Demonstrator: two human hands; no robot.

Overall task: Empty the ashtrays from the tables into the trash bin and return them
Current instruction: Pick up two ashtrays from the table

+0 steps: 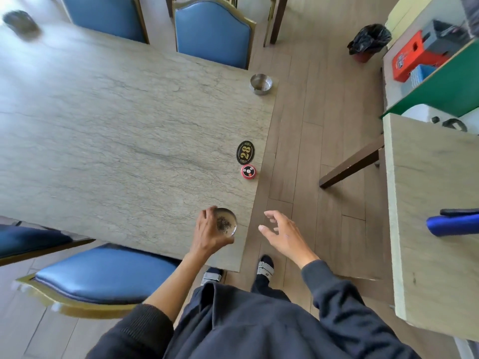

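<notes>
Left hand (pixel 208 233) grips the dirty ashtray (pixel 226 222) by its rim, held level near the table (pixel 116 120) near-right corner so the ash stays in. Right hand (pixel 281 233) is free, fingers spread wide, over the aisle. Bin (pixel 369 40) sits far right; open floor leads there. Second ashtray (pixel 261 84) sits at the far-right table edge.

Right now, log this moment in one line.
left hand: grips dirty ashtray | right hand: open, empty | second ashtray: on table | trash bin: far
</notes>
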